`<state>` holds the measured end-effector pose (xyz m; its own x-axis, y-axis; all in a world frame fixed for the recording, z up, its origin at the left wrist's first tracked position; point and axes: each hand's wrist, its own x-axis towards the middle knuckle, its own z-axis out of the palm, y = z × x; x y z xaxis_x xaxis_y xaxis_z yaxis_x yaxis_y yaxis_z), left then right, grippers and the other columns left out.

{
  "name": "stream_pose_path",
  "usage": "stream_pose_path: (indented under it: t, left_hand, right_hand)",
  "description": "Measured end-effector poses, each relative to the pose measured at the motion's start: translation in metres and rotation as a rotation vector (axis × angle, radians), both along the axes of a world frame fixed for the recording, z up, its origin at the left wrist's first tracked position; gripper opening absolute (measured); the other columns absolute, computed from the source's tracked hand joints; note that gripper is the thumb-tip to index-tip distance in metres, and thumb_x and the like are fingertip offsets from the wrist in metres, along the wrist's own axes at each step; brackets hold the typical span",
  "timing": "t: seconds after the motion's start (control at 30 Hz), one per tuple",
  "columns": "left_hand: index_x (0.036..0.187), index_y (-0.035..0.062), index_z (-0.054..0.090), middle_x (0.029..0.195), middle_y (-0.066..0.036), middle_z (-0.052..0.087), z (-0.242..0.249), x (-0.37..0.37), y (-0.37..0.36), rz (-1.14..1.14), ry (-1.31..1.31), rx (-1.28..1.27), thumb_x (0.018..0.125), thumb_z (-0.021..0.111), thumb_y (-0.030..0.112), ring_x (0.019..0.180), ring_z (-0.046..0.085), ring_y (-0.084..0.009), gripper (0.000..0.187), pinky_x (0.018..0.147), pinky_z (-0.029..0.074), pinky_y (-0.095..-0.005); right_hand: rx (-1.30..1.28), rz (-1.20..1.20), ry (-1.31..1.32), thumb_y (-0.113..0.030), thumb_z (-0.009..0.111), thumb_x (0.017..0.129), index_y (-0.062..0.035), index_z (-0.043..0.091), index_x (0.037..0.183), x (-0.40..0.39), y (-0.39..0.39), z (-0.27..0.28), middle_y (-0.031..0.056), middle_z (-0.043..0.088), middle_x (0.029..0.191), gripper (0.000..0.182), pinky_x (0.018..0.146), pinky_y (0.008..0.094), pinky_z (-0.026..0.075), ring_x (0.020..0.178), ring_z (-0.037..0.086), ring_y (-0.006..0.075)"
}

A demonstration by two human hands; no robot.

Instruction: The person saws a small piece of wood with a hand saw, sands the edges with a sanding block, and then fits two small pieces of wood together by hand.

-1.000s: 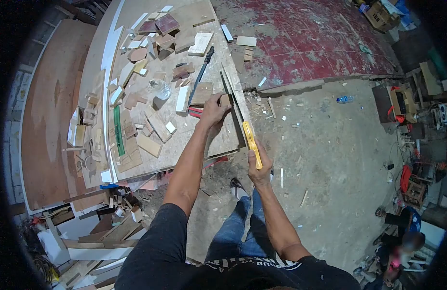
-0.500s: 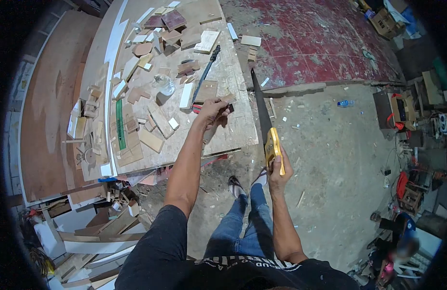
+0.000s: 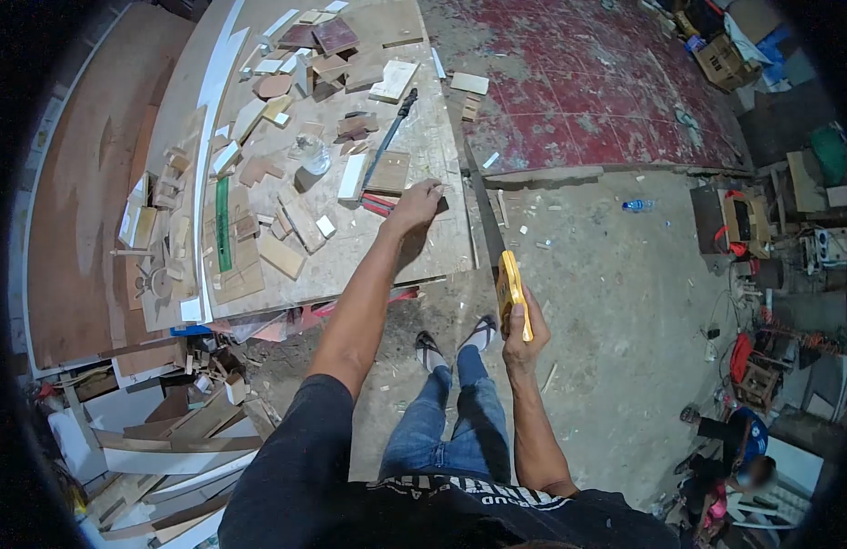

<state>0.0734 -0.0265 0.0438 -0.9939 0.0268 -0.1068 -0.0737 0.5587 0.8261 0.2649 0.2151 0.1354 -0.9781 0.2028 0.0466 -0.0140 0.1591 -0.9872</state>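
Handsaw (image 3: pixel 486 212), handle in right hand (image 3: pixel 526 331)

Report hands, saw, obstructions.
Right hand gripping saw, blade beside table edge. Left hand at table, grip unclear. Wooden block, red handles close beside it.

Can see a clear blue plastic bottle (image 3: pixel 637 206) on the grey concrete floor (image 3: pixel 615 302); also see a brown cardboard box (image 3: pixel 721 62) at upper right, beyond the worn red tiled floor section (image 3: pixel 570 91).
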Motion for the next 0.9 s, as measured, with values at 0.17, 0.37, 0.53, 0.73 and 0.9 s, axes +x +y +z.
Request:
stream_pose_path:
  t: [0.17, 0.37, 0.53, 0.73, 0.9]
  left_hand:
    - [0.11, 0.0029, 0.064, 0.1, -0.026, 0.057, 0.001, -0.013, 0.02, 0.025, 0.021, -0.222, 0.097, 0.047, 0.025, 0.101, 0.056, -0.0438, 0.031, 0.092, 0.045, -0.0444]
    - [0.106, 0.0032, 0.066, 0.092, -0.015, 0.062, -0.003, -0.008, 0.017, 0.297, -0.124, 0.33, 0.094, 0.057, 0.017, 0.081, 0.062, -0.0214, 0.021, 0.071, 0.05, -0.0335]
    - [0.107, 0.0022, 0.065, 0.079, -0.002, 0.06, -0.015, -0.002, 0.031, 0.274, -0.074, 0.459, 0.091, 0.059, 0.01, 0.071, 0.055, -0.0093, 0.019, 0.062, 0.046, -0.0252]
    - [0.114, 0.003, 0.063, 0.079, 0.001, 0.057, -0.016, -0.004, 0.035, 0.262, -0.008, 0.562, 0.089, 0.058, 0.006, 0.069, 0.051, -0.0072, 0.025, 0.057, 0.04, -0.0236]
    - [0.115, 0.0025, 0.063, 0.074, 0.002, 0.056, -0.022, -0.002, 0.033, 0.324, -0.083, 0.527, 0.088, 0.059, 0.005, 0.063, 0.048, -0.0056, 0.028, 0.054, 0.038, -0.0225]
  right_hand:
    - [0.084, -0.051, 0.074, -0.019, 0.053, 0.097, 0.006, 0.056, 0.126, -0.004, 0.013, -0.013, 0.006, 0.063, 0.088, 0.039, 0.056, 0.0213, 0.043, 0.065, 0.053, 0.0076]
    - [-0.055, -0.033, -0.113, -0.021, 0.054, 0.096, 0.0068, 0.056, 0.126, -0.004, 0.014, -0.003, 0.0071, 0.064, 0.088, 0.041, 0.056, 0.0225, 0.043, 0.064, 0.052, 0.0071]
    - [0.128, 0.034, 0.126, -0.021, 0.056, 0.095, 0.0062, 0.056, 0.126, -0.014, 0.001, -0.011, 0.0173, 0.068, 0.103, 0.042, 0.07, 0.0278, 0.051, 0.081, 0.065, 0.0177]
    - [0.139, 0.089, 0.129, -0.017, 0.057, 0.093, 0.0078, 0.057, 0.123, -0.027, -0.019, -0.031, 0.0254, 0.066, 0.11, 0.039, 0.079, 0.0332, 0.053, 0.095, 0.068, 0.0286]
    - [0.209, 0.063, 0.217, -0.017, 0.055, 0.093, 0.009, 0.057, 0.121, -0.03, -0.031, -0.036, 0.027, 0.066, 0.105, 0.039, 0.073, 0.0342, 0.054, 0.087, 0.07, 0.0312]
